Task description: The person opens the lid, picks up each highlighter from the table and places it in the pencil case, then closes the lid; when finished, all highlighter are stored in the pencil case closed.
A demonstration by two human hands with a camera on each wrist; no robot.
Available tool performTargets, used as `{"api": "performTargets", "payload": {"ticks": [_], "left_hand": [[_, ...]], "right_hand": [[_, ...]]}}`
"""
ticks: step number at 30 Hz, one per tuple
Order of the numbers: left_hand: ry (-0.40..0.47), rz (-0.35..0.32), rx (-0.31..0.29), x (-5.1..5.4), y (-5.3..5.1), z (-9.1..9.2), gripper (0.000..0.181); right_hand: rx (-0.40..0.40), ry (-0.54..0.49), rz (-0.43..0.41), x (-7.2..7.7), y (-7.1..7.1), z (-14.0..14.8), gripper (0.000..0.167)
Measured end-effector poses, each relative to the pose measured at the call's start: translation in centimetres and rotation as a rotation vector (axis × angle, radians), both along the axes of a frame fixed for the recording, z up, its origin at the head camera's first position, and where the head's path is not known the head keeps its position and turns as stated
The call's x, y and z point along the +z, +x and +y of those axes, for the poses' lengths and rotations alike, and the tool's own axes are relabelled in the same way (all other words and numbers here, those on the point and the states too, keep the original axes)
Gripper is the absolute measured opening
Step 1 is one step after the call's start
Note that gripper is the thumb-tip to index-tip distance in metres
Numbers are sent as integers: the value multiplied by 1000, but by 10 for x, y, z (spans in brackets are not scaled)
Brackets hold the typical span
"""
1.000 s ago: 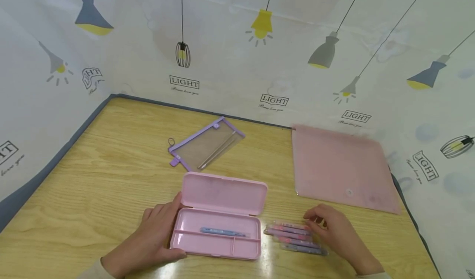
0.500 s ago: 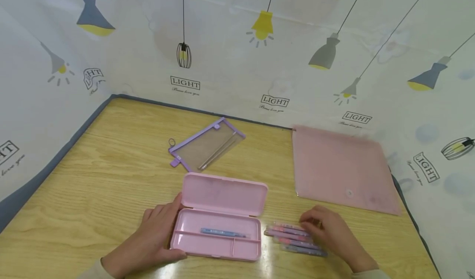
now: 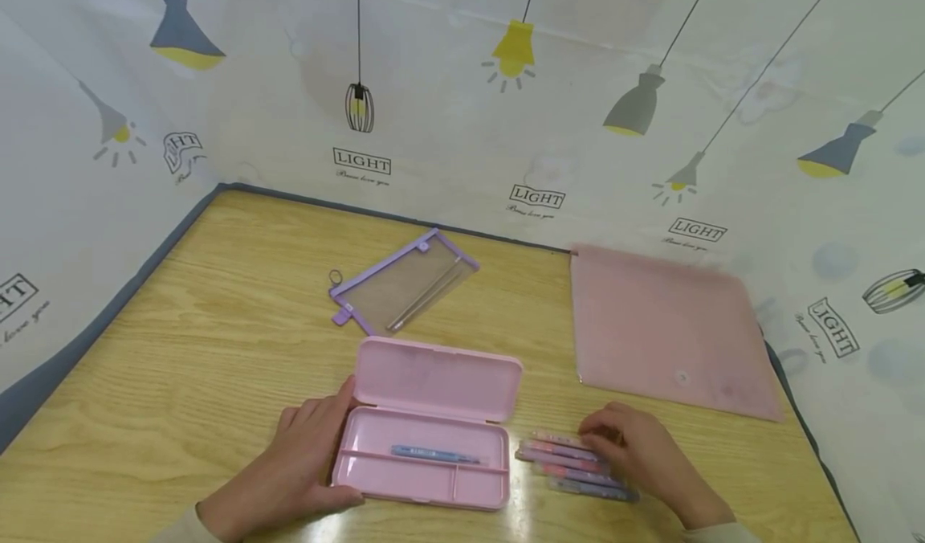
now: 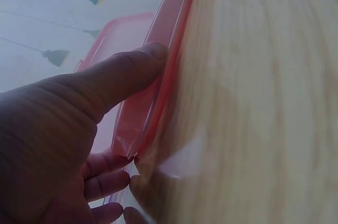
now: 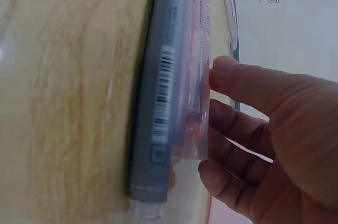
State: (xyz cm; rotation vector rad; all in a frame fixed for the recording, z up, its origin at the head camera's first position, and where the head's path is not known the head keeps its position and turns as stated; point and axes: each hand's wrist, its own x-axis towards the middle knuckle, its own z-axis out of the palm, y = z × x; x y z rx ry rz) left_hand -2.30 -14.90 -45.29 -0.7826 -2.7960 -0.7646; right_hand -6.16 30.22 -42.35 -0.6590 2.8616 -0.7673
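Observation:
A pink pencil case (image 3: 422, 467) lies with its lid up on the wooden table. Inside, a blue highlighter pen (image 3: 433, 453) rests in the long rear compartment. My left hand (image 3: 292, 459) holds the case's left end, the thumb along the front side and the fingers at the far corner. To the right of the case lie several pastel pens (image 3: 574, 467) side by side; a grey one with a barcode (image 5: 158, 92) is nearest in the right wrist view. Loosely bent, my right hand (image 3: 646, 455) is at the right part of the farthest pens, thumb and fingertips beside a pink pen (image 5: 199, 65).
Behind the case lies a mesh zip pouch (image 3: 405, 278) with purple edging and thin sticks in it. A pink folder (image 3: 668, 326) lies at the back right. A lamp-printed cloth (image 3: 441, 69) encloses the table's back and sides.
My right hand has shifted slightly left and nearer along the pens. The pens, the case and my left hand have stayed in place.

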Motion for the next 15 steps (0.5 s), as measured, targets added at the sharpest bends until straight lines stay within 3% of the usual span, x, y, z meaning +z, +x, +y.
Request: {"api": "performTargets", "payload": {"ticks": [8, 15], "left_hand": [[-2, -50, 10, -1, 0, 1, 132], [-9, -31, 4, -1, 0, 0, 131]], "right_hand": [[31, 58, 52, 1, -3, -2, 5], [34, 34, 22, 1, -3, -2, 6]]}}
